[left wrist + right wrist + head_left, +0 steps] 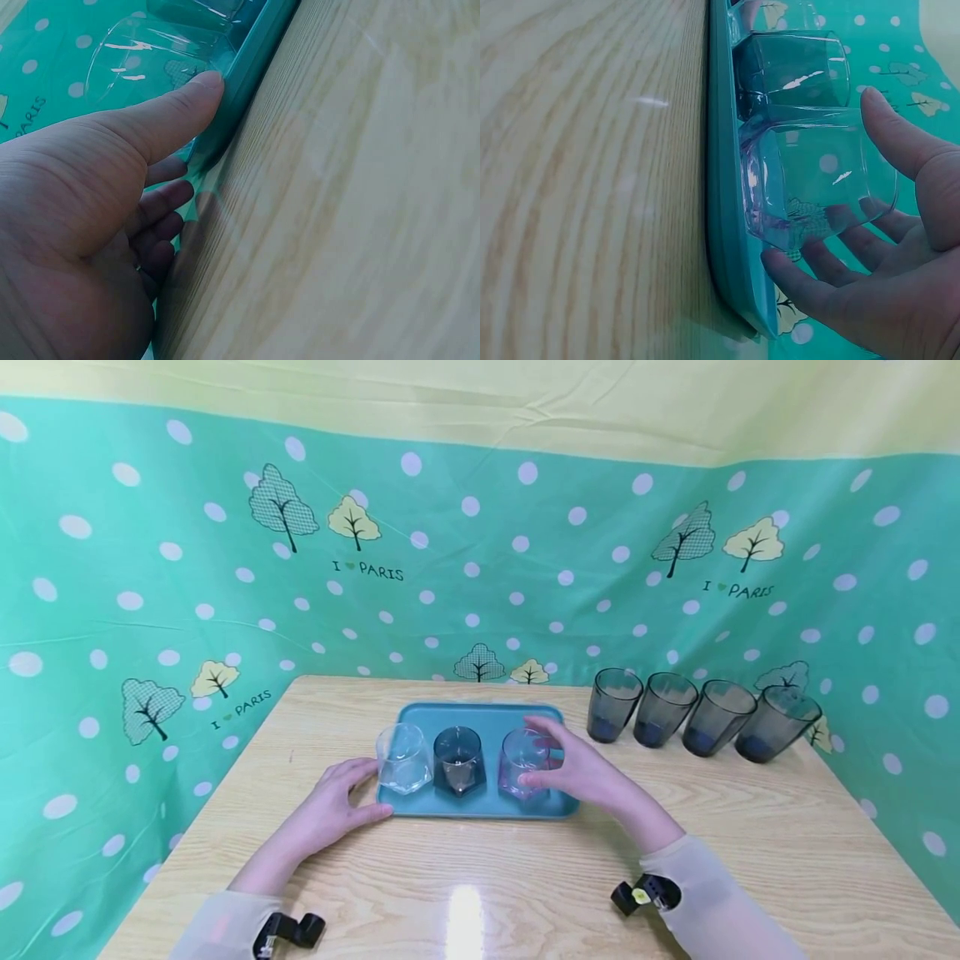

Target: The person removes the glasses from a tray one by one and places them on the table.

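Three faceted glasses stand in a row on a blue tray (480, 808): a clear glass (405, 764) at the left, a dark grey glass (459, 760) in the middle and a pinkish-purple glass (517, 764) at the right. My right hand (573, 768) is spread around the right side of the pinkish glass, thumb in front and fingers behind; whether it presses the glass is hard to tell. At the tray's front left corner, my left hand (333, 806) rests with its thumb (199, 94) against the rim, its other fingers beside the tray and the clear glass.
Several tall dark tumblers (663, 710) stand in a slanting row at the back right of the wooden table (375, 885). A green dotted curtain (465, 593) hangs behind the table and along its sides.
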Available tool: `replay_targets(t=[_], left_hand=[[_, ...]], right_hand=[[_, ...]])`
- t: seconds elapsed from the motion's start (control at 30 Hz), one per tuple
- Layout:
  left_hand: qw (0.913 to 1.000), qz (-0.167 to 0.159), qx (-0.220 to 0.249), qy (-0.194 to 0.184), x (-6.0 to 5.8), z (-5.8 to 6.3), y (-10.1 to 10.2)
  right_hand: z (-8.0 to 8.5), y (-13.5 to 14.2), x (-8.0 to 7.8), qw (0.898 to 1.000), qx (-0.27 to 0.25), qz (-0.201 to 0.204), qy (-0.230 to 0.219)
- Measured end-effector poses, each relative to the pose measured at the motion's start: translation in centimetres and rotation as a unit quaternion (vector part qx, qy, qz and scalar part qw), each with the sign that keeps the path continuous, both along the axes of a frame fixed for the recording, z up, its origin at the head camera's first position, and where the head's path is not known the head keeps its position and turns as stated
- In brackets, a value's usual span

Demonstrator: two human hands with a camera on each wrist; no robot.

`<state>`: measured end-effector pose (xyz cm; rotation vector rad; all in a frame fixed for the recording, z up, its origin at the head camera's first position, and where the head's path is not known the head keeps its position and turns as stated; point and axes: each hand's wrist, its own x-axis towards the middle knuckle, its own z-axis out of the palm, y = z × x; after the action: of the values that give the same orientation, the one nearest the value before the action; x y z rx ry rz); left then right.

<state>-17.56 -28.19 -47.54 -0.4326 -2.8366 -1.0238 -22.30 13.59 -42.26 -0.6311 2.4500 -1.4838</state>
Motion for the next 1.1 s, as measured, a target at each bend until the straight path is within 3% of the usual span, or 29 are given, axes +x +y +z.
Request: replay_targets(t=[0.43, 1.1], left_hand=[[1.0, 0.003, -0.003, -0.005, -0.03, -0.13, -0.01], [1.0, 0.0, -0.001, -0.001, -0.15, -0.37, -0.04]], right_hand=[[-0.68, -0.02, 0.05, 1.0, -0.004, -0.012, -0.024], [-0.84, -0.05, 0.34, 0.999, -0.003, -0.019, -0.027]])
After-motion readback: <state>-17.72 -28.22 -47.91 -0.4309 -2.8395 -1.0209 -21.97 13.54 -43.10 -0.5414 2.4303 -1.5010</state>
